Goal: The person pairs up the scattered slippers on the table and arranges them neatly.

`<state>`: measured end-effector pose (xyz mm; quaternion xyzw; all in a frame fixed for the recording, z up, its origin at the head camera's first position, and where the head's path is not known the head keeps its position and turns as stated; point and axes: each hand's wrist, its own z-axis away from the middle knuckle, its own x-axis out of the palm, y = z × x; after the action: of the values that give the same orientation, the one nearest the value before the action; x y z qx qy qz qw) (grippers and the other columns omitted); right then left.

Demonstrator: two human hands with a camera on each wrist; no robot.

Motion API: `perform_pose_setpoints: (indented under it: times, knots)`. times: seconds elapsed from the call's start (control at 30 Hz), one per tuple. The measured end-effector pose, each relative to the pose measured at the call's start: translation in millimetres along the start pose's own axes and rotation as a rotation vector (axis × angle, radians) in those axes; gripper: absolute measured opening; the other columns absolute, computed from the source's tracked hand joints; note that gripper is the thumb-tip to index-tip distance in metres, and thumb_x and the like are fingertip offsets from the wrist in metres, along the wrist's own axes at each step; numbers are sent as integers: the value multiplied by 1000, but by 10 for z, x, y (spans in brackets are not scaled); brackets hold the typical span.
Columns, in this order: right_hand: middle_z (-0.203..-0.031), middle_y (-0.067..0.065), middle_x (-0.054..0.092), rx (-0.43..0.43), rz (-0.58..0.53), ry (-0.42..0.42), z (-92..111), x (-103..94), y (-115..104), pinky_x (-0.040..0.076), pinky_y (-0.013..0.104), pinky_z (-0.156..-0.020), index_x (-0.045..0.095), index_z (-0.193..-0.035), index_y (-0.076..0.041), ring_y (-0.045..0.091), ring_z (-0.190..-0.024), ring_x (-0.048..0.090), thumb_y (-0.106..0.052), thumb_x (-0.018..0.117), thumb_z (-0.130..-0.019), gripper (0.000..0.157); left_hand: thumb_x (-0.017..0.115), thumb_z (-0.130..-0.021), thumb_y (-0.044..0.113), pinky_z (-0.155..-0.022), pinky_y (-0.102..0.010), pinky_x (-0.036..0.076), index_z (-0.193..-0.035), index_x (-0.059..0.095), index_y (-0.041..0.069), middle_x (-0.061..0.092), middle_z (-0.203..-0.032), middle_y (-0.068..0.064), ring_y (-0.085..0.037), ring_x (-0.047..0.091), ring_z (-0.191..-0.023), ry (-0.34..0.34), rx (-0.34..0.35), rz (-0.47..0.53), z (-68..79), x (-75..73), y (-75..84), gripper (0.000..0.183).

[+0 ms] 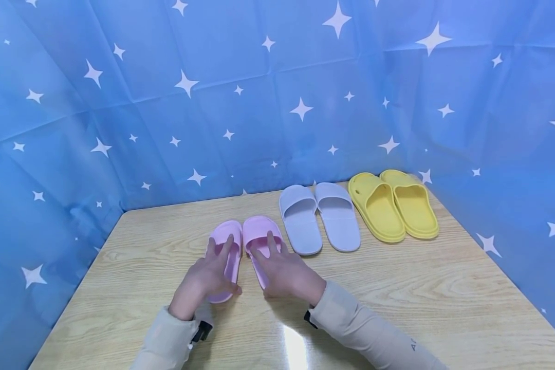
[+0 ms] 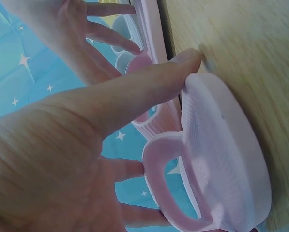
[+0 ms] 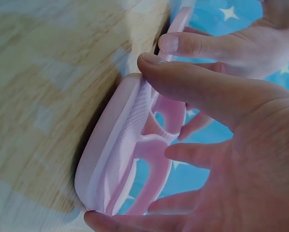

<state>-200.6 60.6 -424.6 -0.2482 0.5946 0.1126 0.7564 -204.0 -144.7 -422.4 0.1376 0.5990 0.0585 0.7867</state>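
Note:
A pair of pink slippers (image 1: 261, 227) lies side by side on the wooden table, toes toward the back. My left hand (image 1: 208, 275) is over the left pink slipper (image 2: 231, 159), fingers spread toward its strap. Its thumb (image 2: 185, 60) lies at the heel's inner edge. Over the right pink slipper (image 3: 113, 150) is my right hand (image 1: 284, 272), also spread. The right thumb (image 3: 156, 65) sits at the inner heel edge, and a lower fingertip touches the outer side of the sole. Both hands' fingers look nearly straight.
To the right stand pale lavender slippers (image 1: 338, 226), then yellow slippers (image 1: 418, 213) near the back right corner. Blue star-patterned cloth (image 1: 240, 113) rises along the back and sides of the wooden table (image 1: 444, 298). A bright glare patch lies at the front.

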Motion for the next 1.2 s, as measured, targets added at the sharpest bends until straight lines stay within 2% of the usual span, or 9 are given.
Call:
perform_pose_setpoints:
  times: [0.6, 0.93, 1.2]
  knots:
    - [-171, 28, 11, 14, -5, 5, -27, 40, 2, 59, 54, -95, 23, -166, -22, 54, -149, 34, -35, 87, -81, 107, 95, -70, 37, -91, -67, 55, -168, 10, 21, 3, -167, -39, -57, 63, -110, -5, -7, -1, -18, 25, -17, 130]
    - [-172, 26, 8, 31, -16, -21, -32, 25, 11, 49, 60, -110, 23, -166, -25, 53, -150, 33, -38, 84, -84, 103, 94, -71, 36, -92, -66, 55, -168, 9, 20, 1, -166, -41, -58, 63, -108, -9, 2, -12, -17, 7, -3, 130]
    - [-173, 25, 6, 37, -22, -22, -44, 16, 17, 52, 59, -107, 23, -166, -26, 52, -151, 32, -37, 84, -84, 103, 95, -70, 36, -91, -65, 56, -168, 10, 19, 2, -165, -42, -56, 65, -105, -4, 8, -12, -13, -1, 1, 130]
